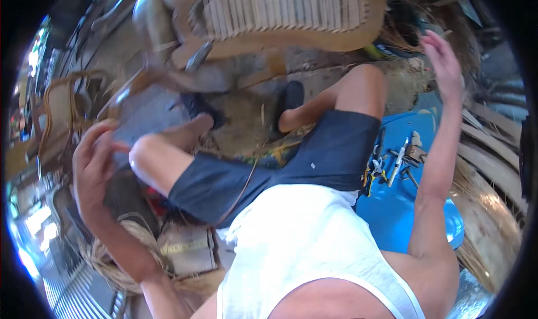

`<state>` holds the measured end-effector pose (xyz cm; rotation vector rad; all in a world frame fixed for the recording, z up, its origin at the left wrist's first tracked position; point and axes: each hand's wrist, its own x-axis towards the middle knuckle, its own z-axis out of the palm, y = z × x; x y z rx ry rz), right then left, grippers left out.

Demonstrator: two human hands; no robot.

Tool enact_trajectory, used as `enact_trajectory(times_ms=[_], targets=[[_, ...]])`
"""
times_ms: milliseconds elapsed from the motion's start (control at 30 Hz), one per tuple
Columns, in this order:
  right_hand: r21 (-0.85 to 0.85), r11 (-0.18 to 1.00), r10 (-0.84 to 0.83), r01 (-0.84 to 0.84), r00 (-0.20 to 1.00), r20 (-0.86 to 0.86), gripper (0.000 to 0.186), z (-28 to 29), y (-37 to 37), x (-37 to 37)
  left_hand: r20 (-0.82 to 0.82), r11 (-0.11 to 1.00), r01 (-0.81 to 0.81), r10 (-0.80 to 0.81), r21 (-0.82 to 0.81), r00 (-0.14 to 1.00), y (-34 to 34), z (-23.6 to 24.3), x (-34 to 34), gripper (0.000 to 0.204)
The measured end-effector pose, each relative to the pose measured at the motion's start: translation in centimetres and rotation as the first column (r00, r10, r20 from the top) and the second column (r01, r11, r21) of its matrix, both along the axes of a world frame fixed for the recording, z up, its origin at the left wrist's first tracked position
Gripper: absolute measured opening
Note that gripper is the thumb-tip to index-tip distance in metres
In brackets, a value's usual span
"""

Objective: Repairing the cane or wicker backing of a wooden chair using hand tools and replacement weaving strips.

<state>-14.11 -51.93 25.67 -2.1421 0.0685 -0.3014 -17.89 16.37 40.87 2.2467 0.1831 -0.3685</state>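
Note:
My left hand (96,156) is raised beside my left knee, blurred by motion. Its fingers are bent but apart from the thumb, and nothing shows between them. My right hand (444,66) is lifted at the far right with its fingers stretched out; I see nothing held in it. Across my lap runs a thin brown strand (244,185). In front of my feet stands a wooden furniture frame with a panel of pale woven slats (286,8). A blue plastic chair (386,223) at my right carries pliers (376,169), a white pen-like tool (399,161) and several small tools.
A coil of pale cane (131,240) lies at my lower left, beside a flat board (188,250). Another wooden chair frame (61,109) stands at the far left. Long wooden pieces (493,156) are stacked at the right, near a bundle of fibre strips (485,207).

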Motion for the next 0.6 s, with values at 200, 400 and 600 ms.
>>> enact_trajectory(times_ms=[200, 400, 600], targets=[[0.372, 0.691, 0.532, -0.620, 0.784, 0.319, 0.055, 2.9, 20.4, -5.2, -0.116, 0.743, 0.612, -0.656, -0.271, 0.746, -14.9, -7.2, -0.6, 0.017], [0.352, 0.684, 0.718, -0.639, 0.506, -0.477, 0.027, 3.5, 25.2, -8.3, -0.153, 0.742, 0.547, -0.637, -0.388, 0.756, -12.4, -8.5, -0.5, 0.016], [-0.268, 0.883, 0.186, -0.385, 0.812, -0.553, 0.022, 5.7, 4.0, -4.5, -0.281, 0.944, 0.273, -0.318, -0.186, 0.905, 6.0, -5.8, -2.0, 0.018]])
